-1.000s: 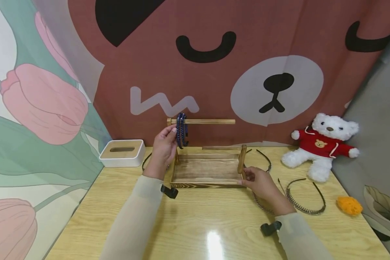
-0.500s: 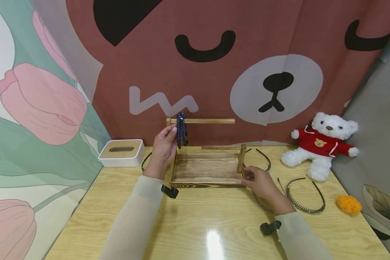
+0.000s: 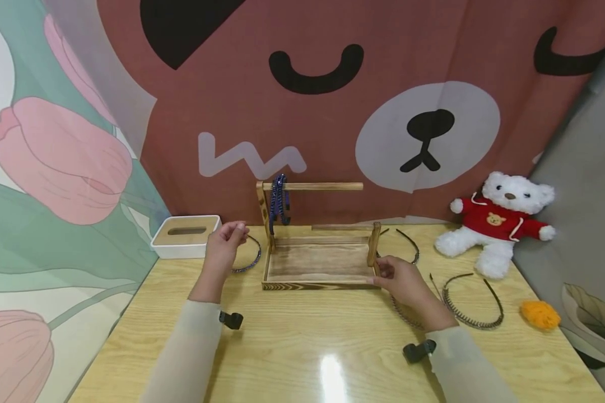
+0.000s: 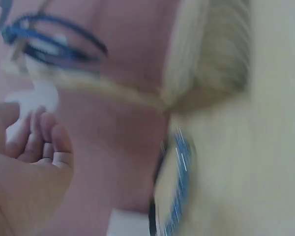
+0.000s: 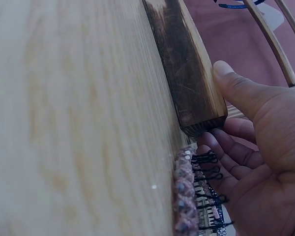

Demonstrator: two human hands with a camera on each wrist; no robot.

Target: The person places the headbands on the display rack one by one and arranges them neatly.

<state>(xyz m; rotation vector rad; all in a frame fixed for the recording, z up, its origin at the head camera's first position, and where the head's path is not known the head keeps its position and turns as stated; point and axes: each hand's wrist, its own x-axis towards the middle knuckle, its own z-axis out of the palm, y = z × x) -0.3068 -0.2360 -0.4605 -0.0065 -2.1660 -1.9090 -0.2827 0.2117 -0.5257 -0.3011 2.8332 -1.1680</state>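
Observation:
A wooden stand (image 3: pixel 327 286) with a tray base and a raised rod sits at the back of the table. Several dark blue beaded headbands (image 3: pixel 279 202) hang on the rod's left end. My left hand (image 3: pixel 224 246) is in the air left of the stand, loosely curled and holding nothing. Behind it a blue headband (image 4: pixel 182 184) lies on the table. The right hand (image 3: pixel 400 280) grips the stand's front right corner, thumb on the front edge. In the right wrist view, its fingers curl at the tray's end (image 5: pixel 189 69), close by a pinkish beaded headband (image 5: pixel 183 196) with black teeth.
More headbands (image 3: pixel 474 323) lie on the table to the right. A white teddy bear (image 3: pixel 496 224) in a red sweater sits at the back right, near an orange fluffy ball (image 3: pixel 540 315). A white tissue box (image 3: pixel 181 252) with a wooden lid stands back left.
My left hand has let go of the headbands on the rod and moved left and down. The headbands stay hanging, spread a little. The right hand keeps its hold on the stand.

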